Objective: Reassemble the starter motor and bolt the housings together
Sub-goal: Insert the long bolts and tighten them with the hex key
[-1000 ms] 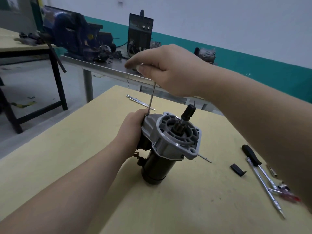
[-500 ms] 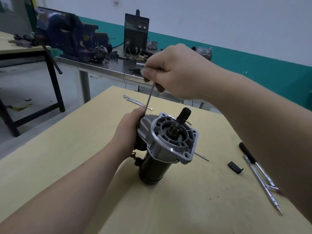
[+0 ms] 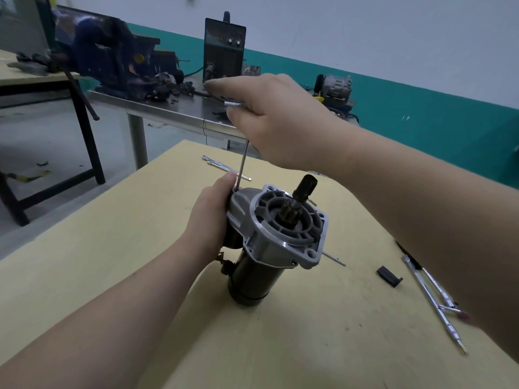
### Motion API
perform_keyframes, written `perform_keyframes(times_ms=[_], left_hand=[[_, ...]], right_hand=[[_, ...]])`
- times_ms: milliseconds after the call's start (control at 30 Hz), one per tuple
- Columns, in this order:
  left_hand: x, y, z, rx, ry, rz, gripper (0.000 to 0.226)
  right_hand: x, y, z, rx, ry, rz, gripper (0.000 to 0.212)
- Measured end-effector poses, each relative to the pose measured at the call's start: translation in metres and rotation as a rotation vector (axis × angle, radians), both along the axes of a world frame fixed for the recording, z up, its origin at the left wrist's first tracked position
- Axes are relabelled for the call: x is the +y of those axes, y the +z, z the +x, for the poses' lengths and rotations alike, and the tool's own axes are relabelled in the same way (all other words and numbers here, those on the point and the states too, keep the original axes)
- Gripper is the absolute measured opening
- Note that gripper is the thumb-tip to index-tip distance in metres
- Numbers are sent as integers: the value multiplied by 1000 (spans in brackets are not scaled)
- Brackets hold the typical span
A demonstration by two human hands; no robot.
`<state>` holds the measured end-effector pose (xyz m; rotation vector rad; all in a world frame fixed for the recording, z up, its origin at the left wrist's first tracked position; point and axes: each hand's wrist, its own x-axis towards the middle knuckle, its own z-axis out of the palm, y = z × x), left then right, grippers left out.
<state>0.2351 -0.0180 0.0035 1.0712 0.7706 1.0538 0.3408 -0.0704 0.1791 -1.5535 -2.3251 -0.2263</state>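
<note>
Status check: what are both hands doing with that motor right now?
Left hand grips motor. Right hand holds L-key, tip at housing. Nothing in the way.

The back wall is white above, with a teal band along its lower part. The floor is pale grey concrete with a few scraps on it. A tan counter fills the foreground. Behind it stands a steel-topped counter on a grey leg, carrying a blue bench vise and a black boxy machine with knobs. At far left is a wooden-topped counter on a black frame. The light is even and dim.
</note>
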Motion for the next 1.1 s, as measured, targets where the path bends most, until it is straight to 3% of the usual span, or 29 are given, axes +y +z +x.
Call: perform_keyframes(times_ms=[167, 200, 267, 333, 400, 500, 633, 733, 833, 1033, 1100], left_hand=[[-2, 1, 1, 67, 18, 59, 69], [-2, 3, 2, 76, -8, 57, 76], [-2, 5, 1, 97, -53, 51, 92], [-1, 5, 0, 102, -70, 60, 99], [-1, 3, -2, 94, -93, 84, 89], [-1, 2, -3, 78, -117, 102, 70], [0, 1, -1, 61, -60, 107, 55], [0, 1, -1, 56, -15, 80, 41], [1, 2, -2, 63, 1, 72, 33], [1, 1, -2, 72, 20, 64, 31], [2, 1, -2, 72, 21, 53, 32]], right_hand=[[4, 0, 13, 12, -27, 9, 29], [6, 0, 22, 112, -7, 22, 25], [11, 0, 51, 494, -3, 150, 22], [16, -11, 91, 742, -135, 331, 23], [13, -47, 132, 618, -369, 345, 26], [-9, -123, 177, 267, -615, 122, 28], [-37, -193, 187, -68, -712, -231, 32], [-45, -207, 180, -120, -707, -329, 37], [-39, -201, 171, -99, -680, -269, 39], [-11, -185, 134, -281, -580, -484, 8], [-6, -181, 128, -194, -591, -510, 12]])
